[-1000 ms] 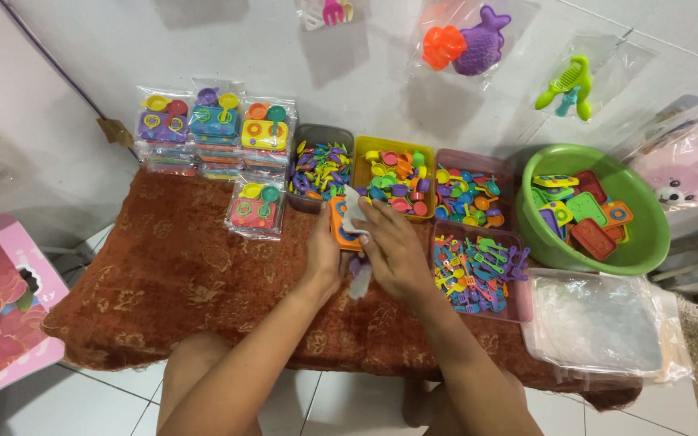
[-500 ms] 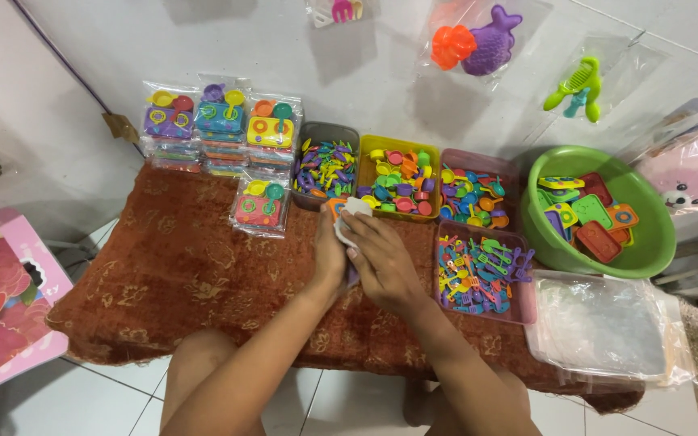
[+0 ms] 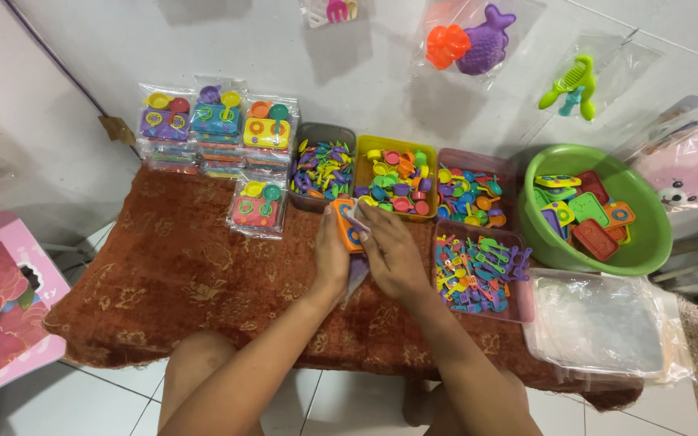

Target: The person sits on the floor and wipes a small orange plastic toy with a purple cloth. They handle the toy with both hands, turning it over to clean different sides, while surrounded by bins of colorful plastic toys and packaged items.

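Fingers [image 3: 369, 218] round orange toy piece [image 3: 344, 224]

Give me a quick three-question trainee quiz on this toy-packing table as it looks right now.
1. True or false: the green bowl sits at the table's left end.
2. What do the left hand and right hand hold between them?
3. The stack of clear bags lies: A) below the bowl, B) beside the packed toy sets.

Key: 1 false; 2 an orange toy going into a clear bag; 3 A.
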